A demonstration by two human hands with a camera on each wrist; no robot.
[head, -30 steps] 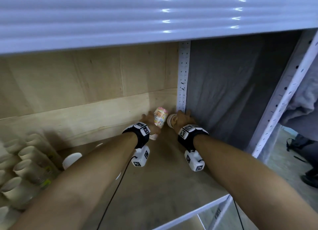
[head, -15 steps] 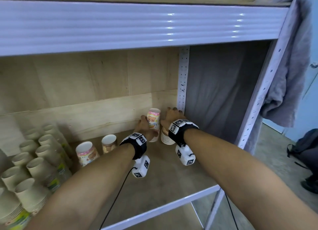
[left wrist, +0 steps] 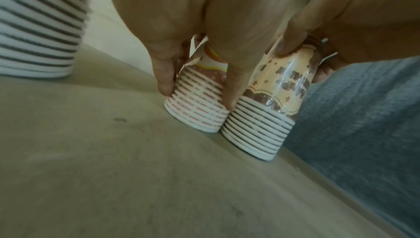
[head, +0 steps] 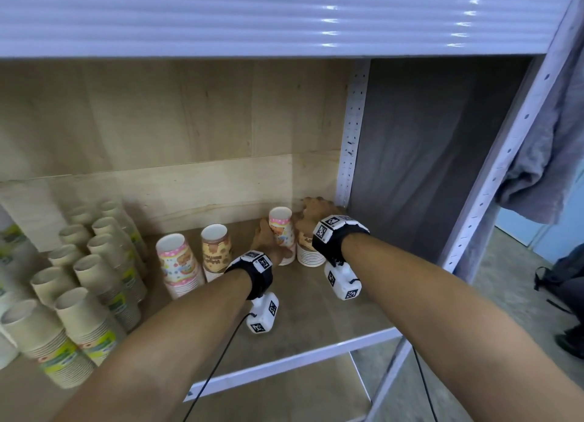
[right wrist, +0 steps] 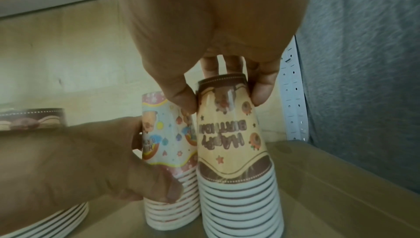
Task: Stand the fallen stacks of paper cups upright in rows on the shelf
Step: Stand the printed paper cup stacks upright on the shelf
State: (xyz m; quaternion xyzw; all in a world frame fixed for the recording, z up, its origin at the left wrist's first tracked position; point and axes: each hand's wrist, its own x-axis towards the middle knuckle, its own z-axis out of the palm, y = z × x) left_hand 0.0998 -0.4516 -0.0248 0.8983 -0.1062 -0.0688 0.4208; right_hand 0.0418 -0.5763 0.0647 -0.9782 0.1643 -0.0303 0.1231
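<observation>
Two printed paper-cup stacks stand side by side, rims down, in the back right corner of the wooden shelf [head: 316,320]. My left hand [head: 265,236] grips the pink stack [head: 281,232] round its side; the left wrist view shows its fingers [left wrist: 163,80] on that pink stack [left wrist: 197,110]. My right hand [head: 313,211] pinches the top of the brown "Happy Birthday" stack [head: 311,252] from above, thumb and fingers [right wrist: 261,91] on the brown stack [right wrist: 236,143]. The pink stack [right wrist: 168,134] touches it.
Another pink stack [head: 177,263] and another brown stack [head: 216,251] stand further left. Several plain kraft cup stacks [head: 88,279] fill the shelf's left end. A white perforated upright [head: 352,137] and grey cloth [head: 426,153] bound the right side. The upper shelf's metal edge [head: 252,20] hangs overhead.
Both held stacks have gone from tilted to standing on the shelf, pressed together in the corner. The head view has pulled back and now shows the stacks at the left.
</observation>
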